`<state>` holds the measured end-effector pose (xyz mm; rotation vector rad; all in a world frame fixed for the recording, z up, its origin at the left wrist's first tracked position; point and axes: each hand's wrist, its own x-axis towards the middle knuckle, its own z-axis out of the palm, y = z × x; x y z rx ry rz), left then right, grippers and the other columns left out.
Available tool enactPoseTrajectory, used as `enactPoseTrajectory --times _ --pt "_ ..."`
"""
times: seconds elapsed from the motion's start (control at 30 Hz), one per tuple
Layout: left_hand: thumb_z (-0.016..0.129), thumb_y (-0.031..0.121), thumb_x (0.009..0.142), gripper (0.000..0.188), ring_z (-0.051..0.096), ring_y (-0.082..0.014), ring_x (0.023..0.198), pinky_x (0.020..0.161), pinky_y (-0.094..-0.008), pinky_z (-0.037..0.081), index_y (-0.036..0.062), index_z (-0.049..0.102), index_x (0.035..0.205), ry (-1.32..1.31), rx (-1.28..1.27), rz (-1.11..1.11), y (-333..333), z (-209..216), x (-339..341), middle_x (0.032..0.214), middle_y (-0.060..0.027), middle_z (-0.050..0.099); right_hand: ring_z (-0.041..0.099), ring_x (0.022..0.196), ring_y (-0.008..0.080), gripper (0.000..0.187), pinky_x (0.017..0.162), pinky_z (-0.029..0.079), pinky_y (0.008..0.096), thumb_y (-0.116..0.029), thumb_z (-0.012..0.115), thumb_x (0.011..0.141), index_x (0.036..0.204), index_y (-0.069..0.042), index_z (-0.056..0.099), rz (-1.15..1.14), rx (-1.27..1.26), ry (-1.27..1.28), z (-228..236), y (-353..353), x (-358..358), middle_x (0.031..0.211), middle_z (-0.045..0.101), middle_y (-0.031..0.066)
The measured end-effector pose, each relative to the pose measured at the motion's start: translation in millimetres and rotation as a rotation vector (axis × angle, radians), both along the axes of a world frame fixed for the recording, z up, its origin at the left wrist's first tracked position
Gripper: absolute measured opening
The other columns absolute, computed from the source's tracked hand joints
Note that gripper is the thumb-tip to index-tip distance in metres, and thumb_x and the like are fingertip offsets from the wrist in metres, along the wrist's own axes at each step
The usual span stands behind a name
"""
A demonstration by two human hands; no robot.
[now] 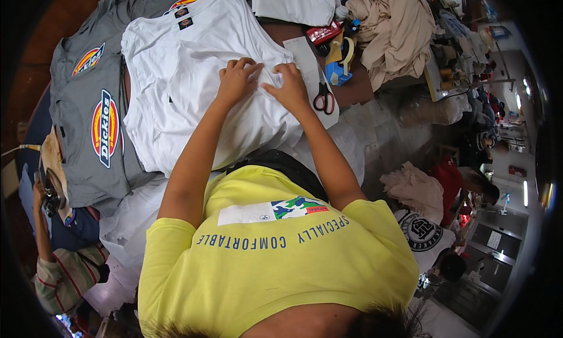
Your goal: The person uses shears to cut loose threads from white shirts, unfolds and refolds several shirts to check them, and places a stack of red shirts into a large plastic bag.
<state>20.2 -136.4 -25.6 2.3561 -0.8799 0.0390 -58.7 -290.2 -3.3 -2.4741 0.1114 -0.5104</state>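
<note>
**White tops (199, 132) lie on a brown worktop (359, 93)**

A pile of soft, wrinkly white tops covers the middle of the worktop. Two small dark tags show at the necks, on the far side. The left hand (237, 83) and the right hand (289, 90) rest on the right part of the pile. The left fingers are bent, and I cannot tell if they pinch the cloth. The right fingers and thumb are set wide apart.

Gray shirts (67, 118) with bright badges lie flat on the left. Folded white cloth (287, 3) sits on the far side. Just right of the hands are a sheet of paper (299, 51) and scissors (324, 101) with dark and red handles. A bit farther are a blue tape holder (338, 74) and a shiny red pouch (324, 33). A big heap of beige cloth (396, 33) spills out on the far right.

To the right of the worktop is a gray floor (380, 122). The room is full: more cloth lies about, a person in red (447, 182) bends over, and long lights (525, 192) glow. On the near left, another person in a striped shirt (67, 279) holds something dark (54, 194).
</note>
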Motion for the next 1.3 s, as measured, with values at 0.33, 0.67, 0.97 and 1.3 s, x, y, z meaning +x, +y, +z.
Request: enactPoseTrajectory --times 0.33,0.67,0.97,1.3 --pt "0.060 0.021 0.072 0.042 0.039 -0.0222 0.117 0.093 -0.0442 0.027 0.0196 0.058 0.113 0.007 -0.090 -0.078 13.0 1.3 -1.6 0.124 0.0039 0.050 0.059 0.084 0.0262 0.018 0.073 0.047 0.0348 -0.010 0.069 0.070 0.085 -0.004 0.062 -0.005 0.065 -0.023 -0.1 -8.7 20.6 0.088 0.061 0.0112" --pt "0.060 0.021 0.071 0.046 0.038 -0.0228 0.118 0.097 -0.0424 0.024 0.0172 0.056 0.117 0.092 -0.129 -0.074 16.7 -1.7 1.7 0.125 0.0033 0.050 0.062 0.065 0.0218 0.062 0.065 0.048 0.0319 -0.010 0.069 0.071 0.127 -0.008 0.040 0.003 0.289 0.414 -4.3 5.2 24.4 0.069 0.063 0.0108" --pt "0.061 0.020 0.069 0.047 0.039 -0.0221 0.117 0.096 -0.0416 0.024 0.0162 0.056 0.116 0.071 -0.170 -0.076 15.7 -7.0 2.9 0.124 0.0028 0.050 0.061 0.074 0.0311 0.053 0.069 0.046 0.0394 -0.014 0.066 0.074 0.120 -0.011 0.041 -0.129 0.165 0.352 -18.2 17.7 33.5 0.072 0.063 0.0116" --pt "0.060 0.021 0.069 0.047 0.039 -0.0225 0.117 0.095 -0.0420 0.024 0.0160 0.056 0.116 0.081 -0.173 -0.079 15.9 -8.0 2.7 0.125 0.0037 0.050 0.062 0.072 0.0320 0.040 0.064 0.047 0.0402 -0.021 0.068 0.074 0.104 -0.010 0.044 -0.237 -0.066 0.406 -12.8 32.2 37.9 0.074 0.062 0.0136"
